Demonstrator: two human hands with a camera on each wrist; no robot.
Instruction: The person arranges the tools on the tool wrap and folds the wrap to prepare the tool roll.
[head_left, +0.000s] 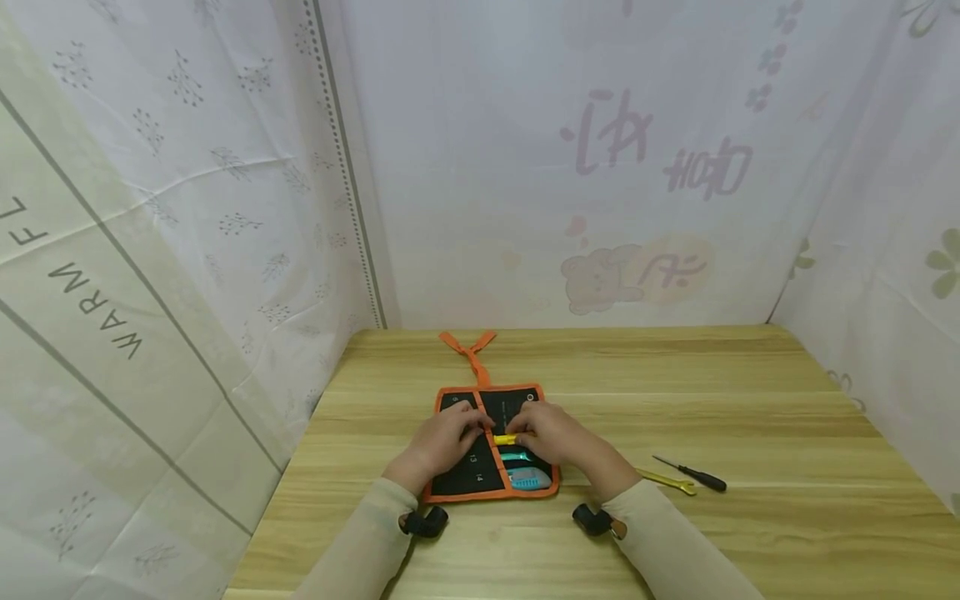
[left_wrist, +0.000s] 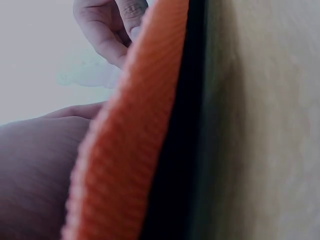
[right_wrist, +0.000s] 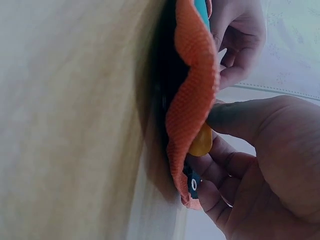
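Note:
A black tool pouch with orange trim [head_left: 468, 496] lies unfolded on the table. My right hand [head_left: 551, 432] pinches a yellow tool [head_left: 504, 439] between thumb and fingers; its rounded yellow end [right_wrist: 202, 141] shows in the right wrist view, and its other end runs to the pouch's middle orange strip. Curled at that strip, my left hand [head_left: 447, 435] grips the pocket edge with its fingertips. Below the yellow tool, a teal-handled tool [head_left: 516, 457] and a light blue utility knife [head_left: 529, 477] sit in pouch pockets. In the left wrist view the pouch edge hides most of the left fingers.
To the right on the wooden table [head_left: 787, 533] lie a yellow open-end wrench [head_left: 675, 481], partly behind the right forearm, and a black-handled screwdriver [head_left: 701, 477]. Orange tie straps [head_left: 472, 354] stretch from the pouch's far edge. Patterned curtains [head_left: 480, 167] hang around the table.

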